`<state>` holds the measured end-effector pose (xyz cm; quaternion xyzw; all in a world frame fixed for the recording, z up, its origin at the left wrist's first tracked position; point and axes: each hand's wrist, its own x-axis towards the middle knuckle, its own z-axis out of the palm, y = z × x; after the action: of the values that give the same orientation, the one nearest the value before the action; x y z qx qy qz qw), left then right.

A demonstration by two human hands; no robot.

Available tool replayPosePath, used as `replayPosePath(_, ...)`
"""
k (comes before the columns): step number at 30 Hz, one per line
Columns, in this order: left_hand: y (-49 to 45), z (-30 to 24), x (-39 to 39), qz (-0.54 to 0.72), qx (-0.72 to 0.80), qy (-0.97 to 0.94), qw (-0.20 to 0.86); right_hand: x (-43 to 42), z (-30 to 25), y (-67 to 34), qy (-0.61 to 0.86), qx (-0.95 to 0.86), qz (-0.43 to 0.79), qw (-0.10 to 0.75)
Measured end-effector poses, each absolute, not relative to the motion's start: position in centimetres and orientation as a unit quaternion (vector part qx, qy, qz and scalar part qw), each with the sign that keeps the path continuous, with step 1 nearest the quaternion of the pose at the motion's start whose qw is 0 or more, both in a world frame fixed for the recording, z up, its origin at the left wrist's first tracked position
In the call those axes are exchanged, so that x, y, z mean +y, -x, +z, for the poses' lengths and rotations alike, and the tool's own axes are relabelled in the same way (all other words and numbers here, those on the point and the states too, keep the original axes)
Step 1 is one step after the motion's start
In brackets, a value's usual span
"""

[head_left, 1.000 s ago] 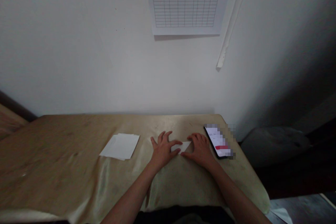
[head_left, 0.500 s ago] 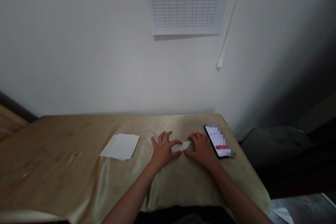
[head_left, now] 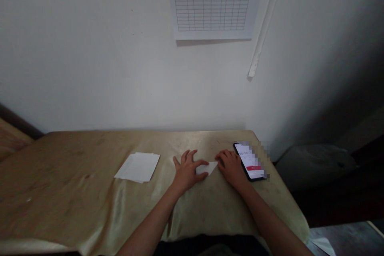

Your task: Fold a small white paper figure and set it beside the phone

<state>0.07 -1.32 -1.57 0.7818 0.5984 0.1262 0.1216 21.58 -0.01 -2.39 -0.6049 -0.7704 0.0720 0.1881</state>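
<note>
No writing here can be read. The gridded sheet [head_left: 211, 0] on the wall, high up and well beyond the left hand [head_left: 187, 172], shows only ruled lines. The marks along its top edge are too small to make out. The phone [head_left: 250, 162] lies just beside the right hand [head_left: 231, 168] with its screen lit. It shows a red bar, but the writing on it is blurred.
</note>
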Motion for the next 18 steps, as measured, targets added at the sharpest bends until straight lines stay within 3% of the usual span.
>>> replayPosePath(18, -0.6, -1.3, -1.9, 0.141, 0.603, -0.777, 0.117, -0.9, -1.6, -21.6, 0.595, -0.77, 0.108, 0.204)
